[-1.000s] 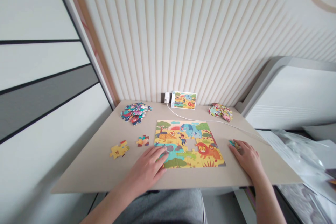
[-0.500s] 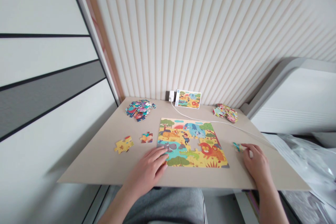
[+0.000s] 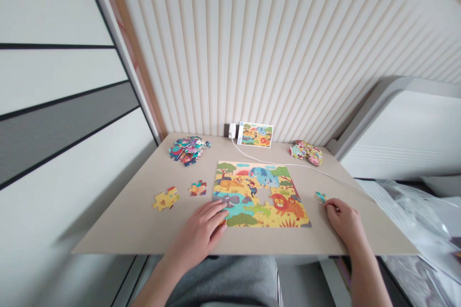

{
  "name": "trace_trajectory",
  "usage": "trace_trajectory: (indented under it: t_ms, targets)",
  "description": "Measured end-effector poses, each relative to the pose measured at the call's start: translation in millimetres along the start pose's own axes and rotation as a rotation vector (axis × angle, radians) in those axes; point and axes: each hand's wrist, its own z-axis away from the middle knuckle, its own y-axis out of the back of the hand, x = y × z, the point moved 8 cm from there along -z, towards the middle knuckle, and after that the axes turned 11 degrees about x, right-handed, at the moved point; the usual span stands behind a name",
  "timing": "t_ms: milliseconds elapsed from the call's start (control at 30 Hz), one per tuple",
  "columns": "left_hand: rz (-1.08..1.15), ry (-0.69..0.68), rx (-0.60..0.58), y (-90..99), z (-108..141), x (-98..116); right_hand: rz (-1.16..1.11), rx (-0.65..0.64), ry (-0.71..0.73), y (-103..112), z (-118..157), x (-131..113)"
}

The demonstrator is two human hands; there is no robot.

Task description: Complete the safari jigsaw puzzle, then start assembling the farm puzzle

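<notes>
Since the earlier view the right hand (image 3: 344, 221) has slid the small jigsaw piece (image 3: 321, 197) nearer the assembled puzzle (image 3: 259, 177), its grip curled at the piece's edge, hold unclear, and a careless push could knock the puzzle apart

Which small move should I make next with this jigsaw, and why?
Probably slide the small puzzle piece at your right hand toward the gap in the assembled jigsaw. It lies at your fingertips, and that gap is the visible opening, though I can't tell whether the piece fits.
</notes>
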Motion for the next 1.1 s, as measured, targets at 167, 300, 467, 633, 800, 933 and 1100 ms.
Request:
trace_trajectory:
  t_ms: [167, 300, 467, 633, 800, 933, 1100]
  targets:
    - [-0.010, 0.004, -0.009, -0.7, 0.3, 0.1, -0.006, 0.010, 0.020, 2.5, 0.6, -4.6]
    - [0.012, 0.010, 0.014, 1.9, -0.8, 0.7, -0.020, 0.029, 0.028, 4.5, 1.2, -4.8]
    - [0.029, 0.016, 0.026, 3.9, -1.4, 0.6, -0.033, 0.023, 0.059, 3.4, 0.1, -6.5]
    - [0.043, 0.015, 0.040, 3.8, -1.0, -0.9, -0.046, 0.002, 0.068, 0.7, 0.8, -7.3]
    - [0.018, -0.003, 0.034, -0.3, 2.0, -0.7, 0.016, 0.115, 0.012, 8.7, 0.2, -0.4]
    - [-0.017, -0.010, 0.054, 1.7, 3.8, -6.8, 0.066, 0.219, -0.107, 19.7, 0.1, 10.0]
    - [-0.231, 0.075, 0.106, 19.1, 1.5, -59.0, 0.024, 0.247, -0.207, 26.9, 1.6, 13.9]
